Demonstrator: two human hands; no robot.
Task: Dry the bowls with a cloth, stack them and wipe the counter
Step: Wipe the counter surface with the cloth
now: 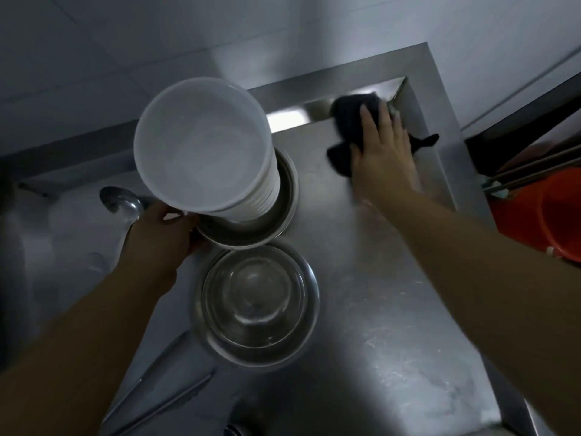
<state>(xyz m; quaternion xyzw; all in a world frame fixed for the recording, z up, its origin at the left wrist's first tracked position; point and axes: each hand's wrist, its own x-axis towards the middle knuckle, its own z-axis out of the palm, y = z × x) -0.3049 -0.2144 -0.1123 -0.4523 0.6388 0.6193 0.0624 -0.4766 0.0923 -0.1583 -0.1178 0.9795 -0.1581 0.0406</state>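
Observation:
A tall stack of white bowls point(201, 146) stands inside a steel bowl point(283, 196) on the steel counter point(393, 309). My left hand point(160, 237) grips the near rim of that steel bowl. A second stack of steel bowls point(254, 306) sits just in front of it, nearer me. My right hand point(383, 152) lies flat, fingers spread, pressing a dark cloth point(345, 121) onto the counter's far right corner, against the raised back edge. Part of the cloth is hidden under the hand.
A metal ladle point(121, 201) lies left of the bowls. An orange bucket point(556, 215) with long handles resting on it stands past the counter's right edge. A tiled wall rises behind the counter. A steel ledge slopes down at the front left.

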